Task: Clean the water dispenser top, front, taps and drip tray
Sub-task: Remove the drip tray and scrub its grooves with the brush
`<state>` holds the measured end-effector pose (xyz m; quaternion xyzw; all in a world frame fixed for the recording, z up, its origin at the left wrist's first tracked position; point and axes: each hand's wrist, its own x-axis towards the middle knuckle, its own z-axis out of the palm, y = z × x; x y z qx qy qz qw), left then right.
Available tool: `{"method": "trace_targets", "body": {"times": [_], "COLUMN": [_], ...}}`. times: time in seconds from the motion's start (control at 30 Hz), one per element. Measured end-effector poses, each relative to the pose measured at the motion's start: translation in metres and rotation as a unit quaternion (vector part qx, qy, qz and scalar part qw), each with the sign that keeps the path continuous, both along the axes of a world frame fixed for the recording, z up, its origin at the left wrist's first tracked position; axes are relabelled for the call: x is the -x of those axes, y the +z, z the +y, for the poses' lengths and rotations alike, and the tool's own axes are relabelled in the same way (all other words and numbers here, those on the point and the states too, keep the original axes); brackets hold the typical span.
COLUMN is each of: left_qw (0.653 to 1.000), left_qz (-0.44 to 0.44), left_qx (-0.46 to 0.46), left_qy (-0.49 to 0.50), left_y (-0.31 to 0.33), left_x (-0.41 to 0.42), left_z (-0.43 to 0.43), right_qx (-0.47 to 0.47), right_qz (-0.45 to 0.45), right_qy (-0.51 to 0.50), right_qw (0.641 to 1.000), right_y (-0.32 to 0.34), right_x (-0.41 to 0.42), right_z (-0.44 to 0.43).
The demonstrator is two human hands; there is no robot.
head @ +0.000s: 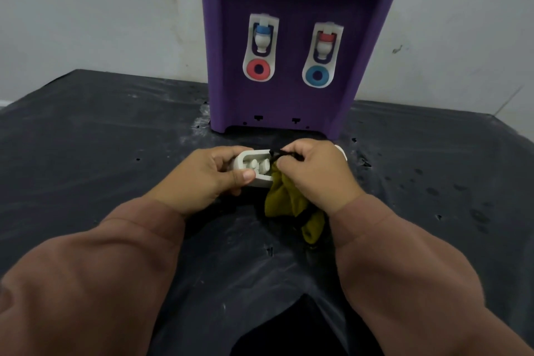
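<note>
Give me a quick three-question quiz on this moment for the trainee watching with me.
1. True or false: the drip tray is mounted on the purple dispenser.
2. Which hand holds the yellow-green cloth? A) the left hand B) the right hand C) neither
3. Fill in: the tap on the viewer's left has a ____ lever above a red ring.

Key:
1. False; it is off the dispenser, gripped by the left hand above the dark table cover.
2. B; its fingers press the cloth at the tray.
3. Blue.
</note>
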<state>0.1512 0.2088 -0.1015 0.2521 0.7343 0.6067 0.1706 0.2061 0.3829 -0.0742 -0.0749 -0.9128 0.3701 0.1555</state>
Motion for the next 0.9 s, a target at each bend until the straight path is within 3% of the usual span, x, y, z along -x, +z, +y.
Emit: {"method": "trace_targets", "body": {"times": [0.13, 0.33, 0.53, 0.77, 0.9], "left_qw": [1.0, 1.0, 1.0, 1.0, 1.0], "left_qz": [0.007, 0.002, 0.008, 0.003, 0.005], "left_qx": [0.002, 0.005, 0.002, 0.008, -0.007], "left_qy": [0.004, 0.002, -0.005, -0.005, -0.01], "left_y": [-0.0003, -0.0016, -0.0012, -0.0022, -0.0007], "left_x": [-0.0013, 0.0001, -0.0014, 0.0004, -0.0009], "left_z": [0.0028, 0.0028, 0.0037, 0.0022, 0.0041], "right_qx": [-0.06, -0.11, -0.056, -0.05, -0.064], "right_qz": [0.046, -0.041, 0.053, -0.04, 0.036], "right_qy": [-0.021, 0.042, -0.012, 0.028, -0.026], "right_qw": [0.997, 0.992, 0.997, 0.998, 0.997], "right_y": [-0.0008, 0.0049, -0.0014, 0.0036, 0.0002], "right_x": [0.0034, -0.0028, 0.0018, 0.0045, 0.0056], "right_z": [-0.0038, -0.002, -0.0058, 0.0001, -0.0024]}}
